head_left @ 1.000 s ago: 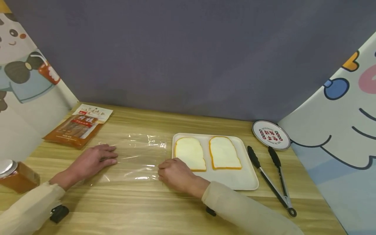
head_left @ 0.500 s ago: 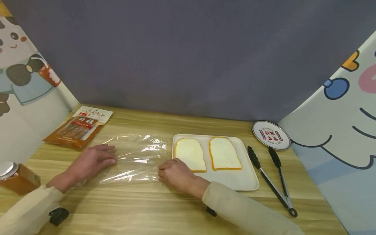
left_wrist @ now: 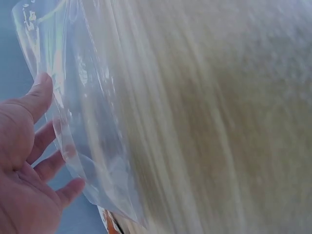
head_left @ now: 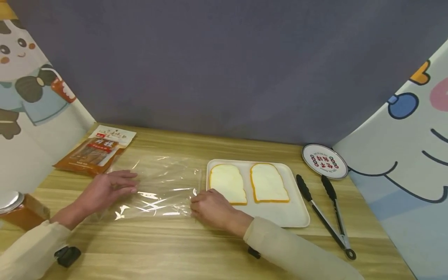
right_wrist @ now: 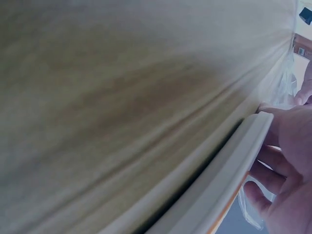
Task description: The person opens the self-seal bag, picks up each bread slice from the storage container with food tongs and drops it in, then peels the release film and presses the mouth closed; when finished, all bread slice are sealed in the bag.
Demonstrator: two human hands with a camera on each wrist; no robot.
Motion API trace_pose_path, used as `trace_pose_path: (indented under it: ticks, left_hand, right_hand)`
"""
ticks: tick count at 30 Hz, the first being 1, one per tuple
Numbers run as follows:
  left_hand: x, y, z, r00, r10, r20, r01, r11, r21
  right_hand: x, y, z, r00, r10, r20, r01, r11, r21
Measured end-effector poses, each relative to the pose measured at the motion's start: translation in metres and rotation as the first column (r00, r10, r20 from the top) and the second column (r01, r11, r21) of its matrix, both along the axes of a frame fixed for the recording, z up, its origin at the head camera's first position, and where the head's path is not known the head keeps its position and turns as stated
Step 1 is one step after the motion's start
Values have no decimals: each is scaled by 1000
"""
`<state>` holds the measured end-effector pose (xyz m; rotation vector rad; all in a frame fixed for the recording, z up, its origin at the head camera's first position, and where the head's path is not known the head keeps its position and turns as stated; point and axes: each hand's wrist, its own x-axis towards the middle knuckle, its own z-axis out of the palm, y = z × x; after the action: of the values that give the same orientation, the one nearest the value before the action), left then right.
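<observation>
A clear plastic bag [head_left: 159,182] lies crinkled and shiny between the two hands in the head view. At its left end is my left hand [head_left: 108,192], fingers extended, with a gap between thumb and fingers. The left wrist view shows this hand's thumb [left_wrist: 43,90] at the plastic's edge and the other fingers spread against the film. My right hand [head_left: 213,208] has curled fingers and pinches the bag's right end, close beside the white tray [head_left: 260,216]. Two bread slices [head_left: 227,183] with orange crusts lie on that tray.
Black-tipped tongs [head_left: 337,217] lie spread to the right of the tray, below a small printed plate [head_left: 324,161]. A brown spice packet [head_left: 94,149] is at the back left, and a jar with a metal lid [head_left: 26,212] lies at the left edge.
The bag's film has shifted, with its folds and glints changing and spreading. My left hand has moved slightly at the left end. The right hand keeps its place.
</observation>
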<state>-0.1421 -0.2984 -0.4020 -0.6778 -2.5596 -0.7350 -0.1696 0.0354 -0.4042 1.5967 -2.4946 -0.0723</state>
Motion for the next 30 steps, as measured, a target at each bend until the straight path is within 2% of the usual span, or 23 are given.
trace_pose_path:
  ticks: [9,12,20,30]
  left_hand:
    - [-4,6,3,1000,-8,-6,8,1000,10]
    - [-2,4,3,1000,-4,-13,4,1000,18]
    - [0,-1,1,997,-8,-83,12,999,47]
    - [-1,0,1,995,9,-99,-3,998,68]
  right_hand:
    - [2,8,-1,1000,-19,10,19,999,-35]
    - [1,5,-1,1000,-2,16,3,999,-38]
    - [1,1,-1,1000,31,-1,-31,999,-22]
    - [0,4,-5,999,46,-23,-47,997,-68]
